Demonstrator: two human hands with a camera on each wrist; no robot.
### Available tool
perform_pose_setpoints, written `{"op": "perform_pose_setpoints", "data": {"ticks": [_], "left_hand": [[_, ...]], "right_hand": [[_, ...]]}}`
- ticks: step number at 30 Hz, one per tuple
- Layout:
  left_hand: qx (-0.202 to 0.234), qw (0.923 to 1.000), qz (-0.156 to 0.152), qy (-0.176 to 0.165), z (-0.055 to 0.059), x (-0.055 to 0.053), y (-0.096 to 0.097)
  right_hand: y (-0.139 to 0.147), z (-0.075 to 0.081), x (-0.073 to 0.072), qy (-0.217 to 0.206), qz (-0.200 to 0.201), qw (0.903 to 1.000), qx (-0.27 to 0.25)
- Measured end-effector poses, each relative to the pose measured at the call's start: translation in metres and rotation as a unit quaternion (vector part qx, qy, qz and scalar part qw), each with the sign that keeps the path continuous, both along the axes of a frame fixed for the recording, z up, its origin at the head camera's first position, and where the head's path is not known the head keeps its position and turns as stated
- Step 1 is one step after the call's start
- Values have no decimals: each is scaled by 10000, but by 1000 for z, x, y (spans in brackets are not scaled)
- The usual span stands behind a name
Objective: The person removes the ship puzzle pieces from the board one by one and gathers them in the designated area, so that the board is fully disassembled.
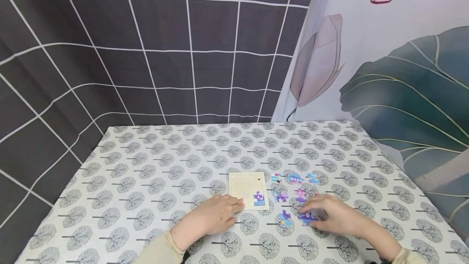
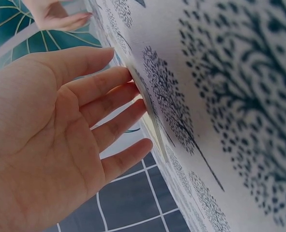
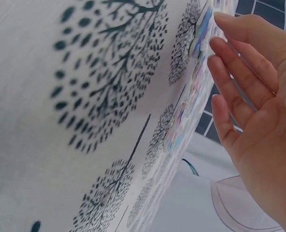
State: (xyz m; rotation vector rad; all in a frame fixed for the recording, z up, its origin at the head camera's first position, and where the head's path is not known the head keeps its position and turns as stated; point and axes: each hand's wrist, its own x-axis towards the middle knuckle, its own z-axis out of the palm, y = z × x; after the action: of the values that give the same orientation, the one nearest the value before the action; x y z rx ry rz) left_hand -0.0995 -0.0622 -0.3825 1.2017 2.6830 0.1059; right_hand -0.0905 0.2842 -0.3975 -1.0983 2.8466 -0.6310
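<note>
A square, pale wooden puzzle tray (image 1: 242, 184) lies on the table with one purple and blue jigsaw piece (image 1: 259, 199) in its lower right corner. My left hand (image 1: 216, 214) rests at the tray's lower left edge; in the left wrist view its straight fingers (image 2: 116, 99) touch the rim. To the right, my right hand (image 1: 335, 215) hovers over a purple jigsaw piece (image 1: 306, 217), thumb and fingers spread around it. The right wrist view shows the fingers (image 3: 239, 79) loosely extended and apart, fingertips close to the pieces. Part of that purple piece is hidden by the hand.
Several loose jigsaw pieces lie right of the tray: a blue and pink one (image 1: 295, 179), a light blue one (image 1: 313, 178), a purple one (image 1: 281, 197), a pink one (image 1: 300, 193) and a blue-yellow one (image 1: 285, 219). A tree-print cloth (image 1: 154, 182) covers the table; curtains hang behind.
</note>
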Motion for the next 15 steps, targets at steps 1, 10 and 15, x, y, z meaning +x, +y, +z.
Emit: {"op": "perform_pose_setpoints", "data": {"ticks": [1,10,15], "left_hand": [[-1,10000,-13,4,0,0,0],[18,10000,78,-14,-1,0,0],[-24,9999,110,-36,0,0,1]], "right_hand": [[0,0,0,32,-15,10000,1],[-6,6,-3,143,-214,9997,-51],[-11,5,-6,169,-242,9995,-123]]}}
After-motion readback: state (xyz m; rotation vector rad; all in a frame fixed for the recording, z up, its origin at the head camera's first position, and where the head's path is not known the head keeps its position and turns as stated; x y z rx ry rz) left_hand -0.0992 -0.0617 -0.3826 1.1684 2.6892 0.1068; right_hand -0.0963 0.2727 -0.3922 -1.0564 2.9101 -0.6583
